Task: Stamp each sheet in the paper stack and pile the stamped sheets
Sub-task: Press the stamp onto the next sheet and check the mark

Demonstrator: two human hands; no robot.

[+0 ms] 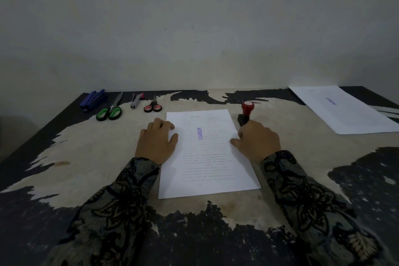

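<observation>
- The top sheet point(208, 153) of the stack lies at the bench point(90, 153) centre, already bearing a purple stamp mark.
- The left hand point(157, 141) rests with loosely curled fingers on the sheet's left edge, pressing it flat.
- The right hand point(257, 139) sits at the right edge; whether it pinches the paper I cannot tell.
- The stamp point(245, 112) stands just beyond that hand.
- The stamped pile point(345, 110) lies far right.
- Risk: lifting could drag 2 sheets together, leaving 1 unstamped; fresh ink could smear under a sliding palm.
</observation>
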